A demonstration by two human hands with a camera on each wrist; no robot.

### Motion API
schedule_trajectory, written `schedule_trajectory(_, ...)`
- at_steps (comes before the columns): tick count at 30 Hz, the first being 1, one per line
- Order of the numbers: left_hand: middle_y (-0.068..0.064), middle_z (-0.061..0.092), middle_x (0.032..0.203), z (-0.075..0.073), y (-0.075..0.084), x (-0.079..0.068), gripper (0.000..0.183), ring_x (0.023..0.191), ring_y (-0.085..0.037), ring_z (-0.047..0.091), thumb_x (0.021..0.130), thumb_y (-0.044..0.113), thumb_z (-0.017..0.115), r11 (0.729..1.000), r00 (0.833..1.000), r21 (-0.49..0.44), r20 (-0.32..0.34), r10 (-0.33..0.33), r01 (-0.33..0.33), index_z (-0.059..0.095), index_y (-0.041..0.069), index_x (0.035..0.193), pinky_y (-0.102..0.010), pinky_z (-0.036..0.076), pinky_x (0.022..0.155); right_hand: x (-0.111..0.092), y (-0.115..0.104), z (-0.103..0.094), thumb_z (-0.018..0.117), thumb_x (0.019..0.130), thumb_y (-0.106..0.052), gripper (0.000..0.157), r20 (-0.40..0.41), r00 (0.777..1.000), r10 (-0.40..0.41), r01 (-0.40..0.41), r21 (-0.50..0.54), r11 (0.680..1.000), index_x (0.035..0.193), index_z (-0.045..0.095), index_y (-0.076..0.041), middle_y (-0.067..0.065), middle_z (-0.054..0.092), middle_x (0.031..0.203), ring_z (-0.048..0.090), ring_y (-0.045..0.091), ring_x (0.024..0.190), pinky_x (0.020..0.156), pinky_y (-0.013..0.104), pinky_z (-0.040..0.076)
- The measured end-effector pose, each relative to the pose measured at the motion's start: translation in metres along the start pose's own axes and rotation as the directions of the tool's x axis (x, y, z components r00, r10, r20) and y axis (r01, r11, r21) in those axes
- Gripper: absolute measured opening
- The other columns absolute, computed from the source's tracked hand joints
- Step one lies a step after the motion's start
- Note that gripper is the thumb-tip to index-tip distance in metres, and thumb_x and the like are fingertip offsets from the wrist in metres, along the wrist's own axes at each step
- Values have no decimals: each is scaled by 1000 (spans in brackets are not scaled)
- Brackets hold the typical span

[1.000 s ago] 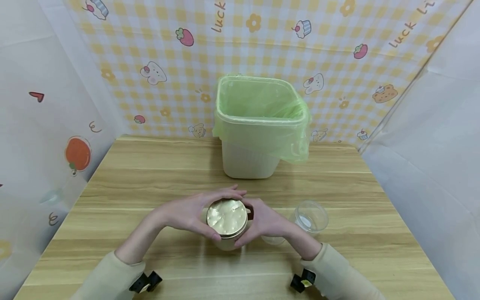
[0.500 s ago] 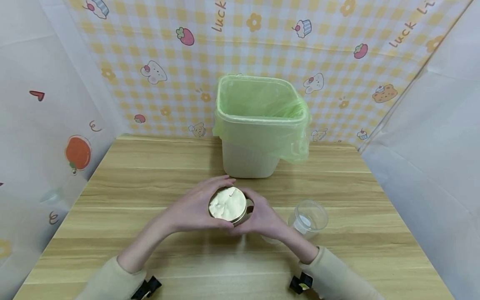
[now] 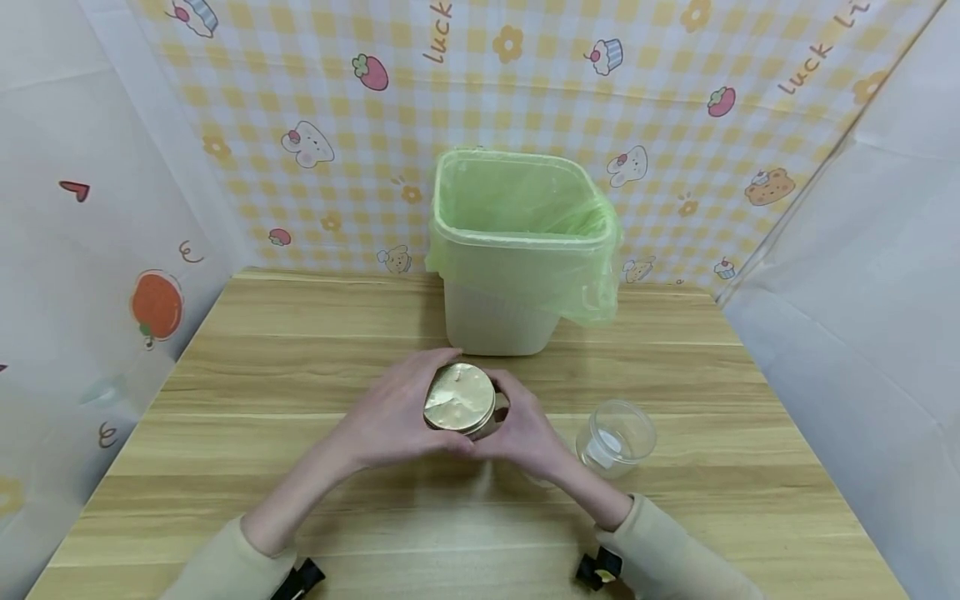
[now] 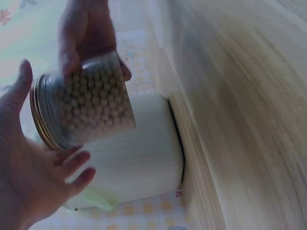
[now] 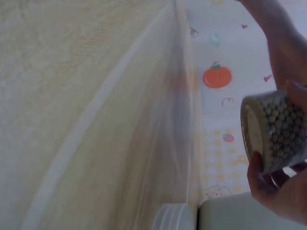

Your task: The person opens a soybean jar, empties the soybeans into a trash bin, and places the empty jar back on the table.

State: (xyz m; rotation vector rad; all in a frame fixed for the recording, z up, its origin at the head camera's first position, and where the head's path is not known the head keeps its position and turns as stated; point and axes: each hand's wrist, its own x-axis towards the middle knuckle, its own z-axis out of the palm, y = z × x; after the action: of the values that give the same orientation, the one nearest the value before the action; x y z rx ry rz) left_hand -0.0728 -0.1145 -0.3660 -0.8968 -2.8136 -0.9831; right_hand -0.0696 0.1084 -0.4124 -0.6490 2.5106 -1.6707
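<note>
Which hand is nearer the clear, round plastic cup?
Right. The right hand is left of the cup, on the cup-facing side of the clear, gold-lidded cylindrical jar; the left hand farther left, at its opposite side.

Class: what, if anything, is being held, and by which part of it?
A clear jar of small balls: the right hand holds its body. The left hand is around the gold lid; its grip is unclear.

The tabletop [image 3: 285, 333] is pale wood-grain, with bands running left to right; a light reflection [image 3: 450, 533] shows near the middle front. 3 wall coverings border it. The far covering [image 3: 525, 117] carries yellow-and-white checks, strawberries, flowers and cupcakes. The left covering [image 3: 45, 275] is white with a heart [image 3: 75, 191] and orange-red fruit [image 3: 157, 306]. The right covering [image 3: 847, 267] is white, creased.
</note>
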Motion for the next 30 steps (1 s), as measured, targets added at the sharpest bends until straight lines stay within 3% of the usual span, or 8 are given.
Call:
schedule_trajectory(3, -4, 40, 164, -7, -3, 0, 109, 152, -30, 38, 74, 58, 86, 992, 995, -126, 101, 27, -14, 32, 21, 161, -61, 35, 119, 2, 1, -5, 96, 65, -13, 85, 86, 996, 9, -16, 81, 997, 140, 56, -12, 7, 65, 132, 62, 19, 117, 93, 29, 58)
schedule_trajectory(8, 4, 35, 167, -16, -12, 1, 98, 154, -25, 34, 81, 42, 86, 939, 966, -341, 228, 126, -42, 31, 30, 162, -60, 34, 120, 4, 0, -15, 96, 65, -9, 86, 236, 972, -15, -17, 135, 991, 141, 56, -11, 9, 67, 130, 64, 19, 114, 97, 29, 56)
schedule_trajectory(12, 5, 35, 167, -18, -15, 4, 95, 155, -24, 33, 83, 34, 85, 904, 936, -415, 268, 229, -102, 31, 28, 162, -60, 32, 121, 5, -2, -18, 95, 64, -7, 85, 322, 944, -72, 26, 144, 989, 140, 56, -7, 12, 67, 129, 65, 13, 111, 96, 30, 57)
schedule_trajectory(16, 9, 37, 166, -18, -14, 4, 93, 158, -23, 27, 81, 34, 86, 892, 921, -435, 286, 264, -121, 36, 30, 160, -62, 28, 123, 4, -1, -18, 96, 64, -7, 85, 352, 930, -102, 57, 136, 989, 139, 56, -6, 12, 67, 130, 65, 10, 112, 96, 30, 57)
schedule_trajectory(19, 9, 38, 166, -15, -13, 3, 90, 160, -24, 22, 80, 37, 87, 902, 935, -420, 274, 227, -96, 40, 31, 156, -63, 25, 123, 1, -1, -18, 96, 64, -10, 89, 336, 938, -89, 54, 111, 992, 143, 55, -10, 7, 66, 133, 64, 11, 116, 98, 30, 56)
schedule_trajectory(23, 6, 36, 167, -12, -10, -1, 91, 158, -26, 27, 78, 44, 88, 936, 965, -349, 226, 132, -46, 41, 33, 155, -62, 33, 120, -1, -1, -15, 97, 65, -16, 92, 269, 962, -51, 37, 57, 998, 145, 53, -14, 4, 66, 135, 63, 15, 118, 100, 30, 54)
schedule_trajectory(26, 3, 35, 167, -10, -7, -2, 94, 155, -28, 33, 76, 50, 88, 960, 982, -278, 172, 76, -26, 41, 33, 156, -61, 39, 116, -2, -2, -12, 98, 64, -20, 92, 205, 979, -22, 16, 28, 999, 144, 53, -16, 3, 65, 135, 63, 17, 118, 100, 31, 54)
schedule_trajectory(30, -1, 40, 164, -6, -3, -3, 95, 153, -31, 38, 74, 55, 87, 982, 995, -185, 84, 49, -33, 44, 27, 154, -62, 40, 115, -4, -3, -8, 99, 63, -21, 89, 117, 993, 2, -3, 8, 1000, 140, 55, -19, 1, 65, 132, 62, 17, 116, 98, 32, 55)
